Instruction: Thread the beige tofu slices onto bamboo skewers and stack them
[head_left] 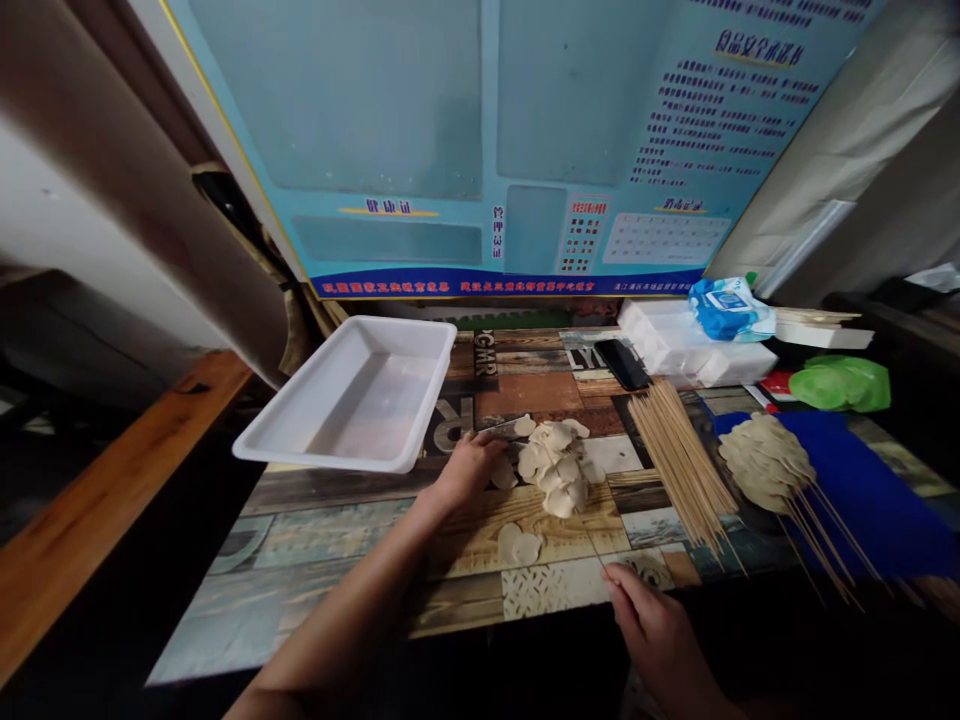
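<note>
My right hand (656,620) pinches a thin wooden skewer (594,548) at the table's front edge. The skewer points away from me, toward a cluster of pale, round, thin slices (556,465); whether the nearest slices are threaded on it I cannot tell. My left hand (474,468) is at the left of the cluster, palm down, fingers apart and reaching to the tabletop beside a loose slice (503,473). Its fingertips are partly hidden. Closer to me lie a couple of overlapping slices (519,545). Right of the cluster is a bundle of bare skewers (681,468).
A white plastic tub (341,460) stands at the left on the patterned table (330,540). Filled skewers of slices (766,462) rest at the right by a blue sheet (862,480). Behind are a phone (621,364), white boxes (660,340), a blue packet (729,308) and green plastic (840,384).
</note>
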